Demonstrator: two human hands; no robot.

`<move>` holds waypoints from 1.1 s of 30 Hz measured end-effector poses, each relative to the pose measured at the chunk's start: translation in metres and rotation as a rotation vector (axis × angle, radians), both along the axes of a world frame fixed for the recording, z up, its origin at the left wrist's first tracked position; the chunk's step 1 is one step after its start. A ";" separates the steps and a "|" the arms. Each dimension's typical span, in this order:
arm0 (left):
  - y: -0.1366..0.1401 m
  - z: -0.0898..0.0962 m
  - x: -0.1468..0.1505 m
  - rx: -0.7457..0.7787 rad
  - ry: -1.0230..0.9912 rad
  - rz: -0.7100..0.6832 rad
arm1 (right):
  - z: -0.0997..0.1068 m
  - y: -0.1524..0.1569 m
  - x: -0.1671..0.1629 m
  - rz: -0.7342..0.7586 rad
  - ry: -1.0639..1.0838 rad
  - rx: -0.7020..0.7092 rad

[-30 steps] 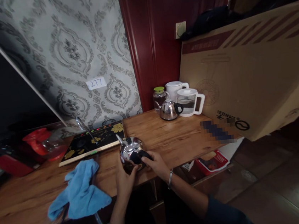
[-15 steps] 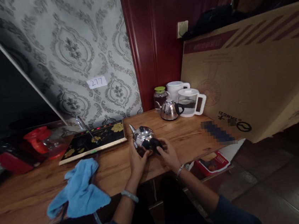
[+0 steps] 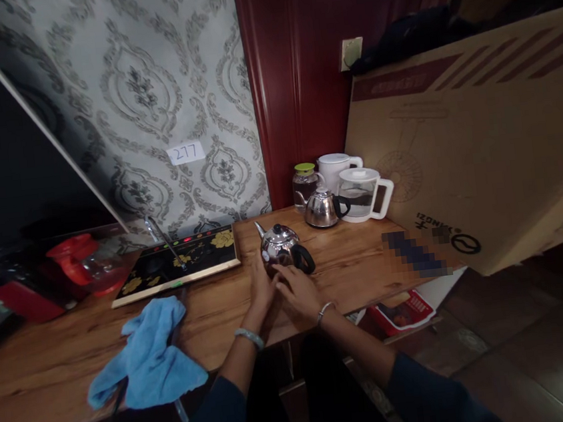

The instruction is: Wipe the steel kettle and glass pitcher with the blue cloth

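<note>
Nearest the camera, two dark-sleeved forearms reach away over the front edge of the wooden table (image 3: 49, 390), each wrist ringed by a bracelet. The left hand (image 3: 262, 285) lies flat and loose on the wood, fingers stretched toward the base of the steel kettle (image 3: 279, 247); its fingertips are at the kettle's near side, though whether they press it or merely rest just beside it cannot be told. The right hand (image 3: 297, 290) sits close against the left, fingers slack and spread, its tips just under the kettle's black handle, grasping nothing. Both hands are released rather than clenched. The kettle stands upright on the table just beyond the fingers, spout pointing far left, handle to the right. To the near left a blue cloth (image 3: 148, 356) lies crumpled, drooping over the table's front edge. Farther left, a black tray with gold flowers (image 3: 176, 265) lies flat, and beyond it a red-lidded glass pot (image 3: 83, 262). Farther back and to the right, against the red wall, a second small steel kettle (image 3: 322, 208), a glass jug with a white handle (image 3: 363, 192), a white jug (image 3: 334, 165) and a green-lidded jar (image 3: 303, 183) cluster together. A large cardboard box (image 3: 481, 150) leans at the right.
</note>
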State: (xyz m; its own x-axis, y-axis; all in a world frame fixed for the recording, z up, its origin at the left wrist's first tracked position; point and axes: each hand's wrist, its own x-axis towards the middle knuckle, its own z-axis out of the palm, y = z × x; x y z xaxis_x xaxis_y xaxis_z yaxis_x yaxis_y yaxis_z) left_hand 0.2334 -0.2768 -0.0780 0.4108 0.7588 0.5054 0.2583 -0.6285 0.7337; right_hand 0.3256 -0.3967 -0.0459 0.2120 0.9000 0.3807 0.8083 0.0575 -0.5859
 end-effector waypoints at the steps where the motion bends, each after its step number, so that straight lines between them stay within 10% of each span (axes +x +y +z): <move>1: -0.001 -0.001 -0.010 0.027 0.032 0.005 | 0.004 0.003 0.000 -0.022 -0.067 -0.061; 10: -0.025 -0.027 -0.093 0.224 0.354 0.193 | 0.026 0.025 -0.003 -0.134 -0.320 -0.288; 33: -0.035 -0.038 -0.099 0.420 0.541 0.147 | 0.014 0.142 0.098 -0.157 -0.337 -0.235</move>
State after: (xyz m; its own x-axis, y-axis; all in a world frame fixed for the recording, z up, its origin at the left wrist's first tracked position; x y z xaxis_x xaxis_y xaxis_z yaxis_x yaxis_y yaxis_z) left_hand 0.1348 -0.3117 -0.1163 0.5954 0.6112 0.5214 0.6230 -0.7610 0.1807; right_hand 0.4240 -0.2545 -0.0322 0.2518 0.9373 0.2411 0.9450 -0.1844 -0.2702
